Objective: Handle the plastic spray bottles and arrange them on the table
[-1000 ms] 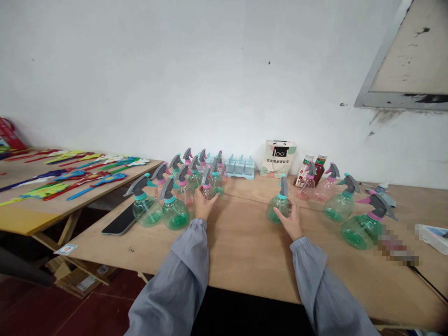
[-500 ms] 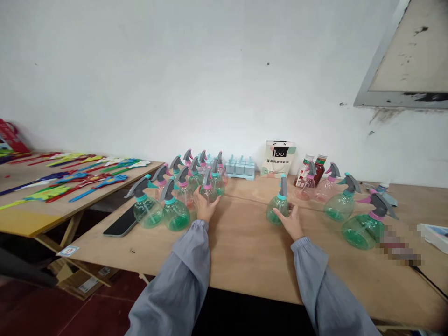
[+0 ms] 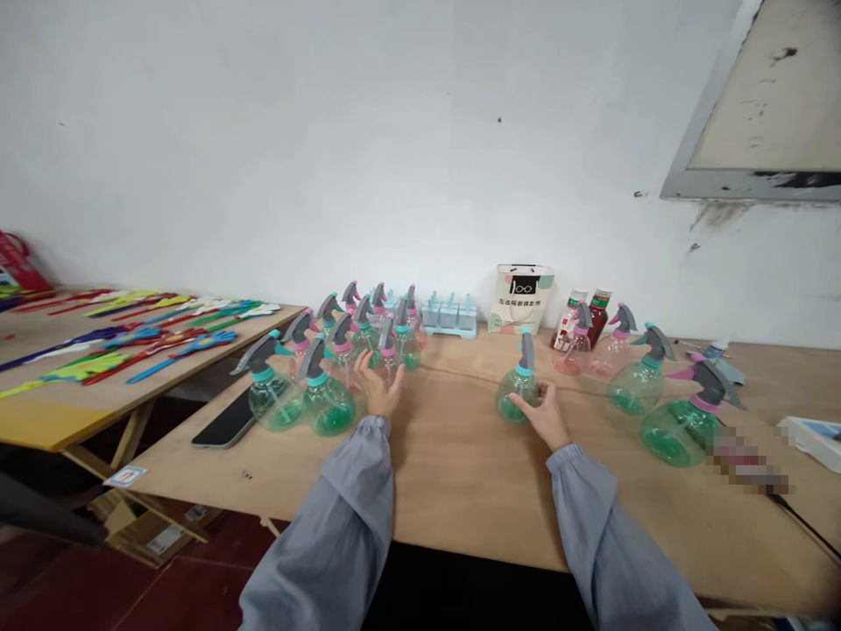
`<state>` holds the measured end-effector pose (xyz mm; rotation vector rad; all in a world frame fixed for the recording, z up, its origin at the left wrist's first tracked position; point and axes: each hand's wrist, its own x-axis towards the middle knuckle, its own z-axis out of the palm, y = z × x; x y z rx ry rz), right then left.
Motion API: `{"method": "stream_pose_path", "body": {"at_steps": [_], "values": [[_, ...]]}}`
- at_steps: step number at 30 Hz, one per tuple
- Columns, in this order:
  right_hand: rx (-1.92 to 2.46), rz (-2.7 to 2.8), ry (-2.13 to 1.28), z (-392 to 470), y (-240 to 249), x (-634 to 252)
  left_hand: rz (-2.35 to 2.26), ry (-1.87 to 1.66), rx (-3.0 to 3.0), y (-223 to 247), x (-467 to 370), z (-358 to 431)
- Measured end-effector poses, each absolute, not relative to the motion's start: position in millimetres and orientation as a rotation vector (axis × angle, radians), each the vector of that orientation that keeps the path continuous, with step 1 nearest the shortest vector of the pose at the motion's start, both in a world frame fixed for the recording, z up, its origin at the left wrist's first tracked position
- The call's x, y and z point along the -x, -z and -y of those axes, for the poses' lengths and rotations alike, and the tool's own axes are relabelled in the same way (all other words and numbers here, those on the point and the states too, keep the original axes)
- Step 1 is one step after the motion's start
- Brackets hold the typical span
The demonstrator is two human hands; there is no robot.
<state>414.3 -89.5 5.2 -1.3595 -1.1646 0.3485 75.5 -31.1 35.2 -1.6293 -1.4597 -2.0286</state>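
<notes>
Several round spray bottles, pink and green, stand in a cluster at the left of the wooden table. My left hand [image 3: 381,386] is at the cluster's right edge, fingers spread, just in front of a pink bottle [image 3: 389,350] with a grey and pink spray head. My right hand [image 3: 547,414] has its thumb and fingers around the lower right side of a green bottle [image 3: 516,394] with a turquoise collar, which stands upright on the table [image 3: 460,473]. Two front bottles [image 3: 328,407] of the cluster hold green liquid.
More spray bottles [image 3: 680,431] stand at the right. Behind are a blue mould set [image 3: 449,315], a paper bag [image 3: 520,302] and two red bottles [image 3: 598,317]. A phone [image 3: 224,422] lies at the left. Colourful hand-shaped items [image 3: 154,343] cover the left table.
My left hand has opened, its fingers spreading away from the pink bottle, and moved slightly left. The green bottle at my right hand appears slightly further left.
</notes>
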Motion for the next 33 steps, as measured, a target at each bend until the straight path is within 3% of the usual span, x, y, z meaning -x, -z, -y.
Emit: {"method": "stream_pose_path", "body": {"at_steps": [20, 28, 33], "values": [[1.34, 1.322, -0.415, 99, -13, -406, 1.402, 1.976, 1.545, -42, -87, 60], [1.198, 1.547, -0.513, 111, -13, -374, 0.941, 1.847, 1.922, -43, -138, 88], [1.092, 1.622, -0.569, 117, -7, -356, 1.063, 1.796, 2.307, -71, -191, 118]]}}
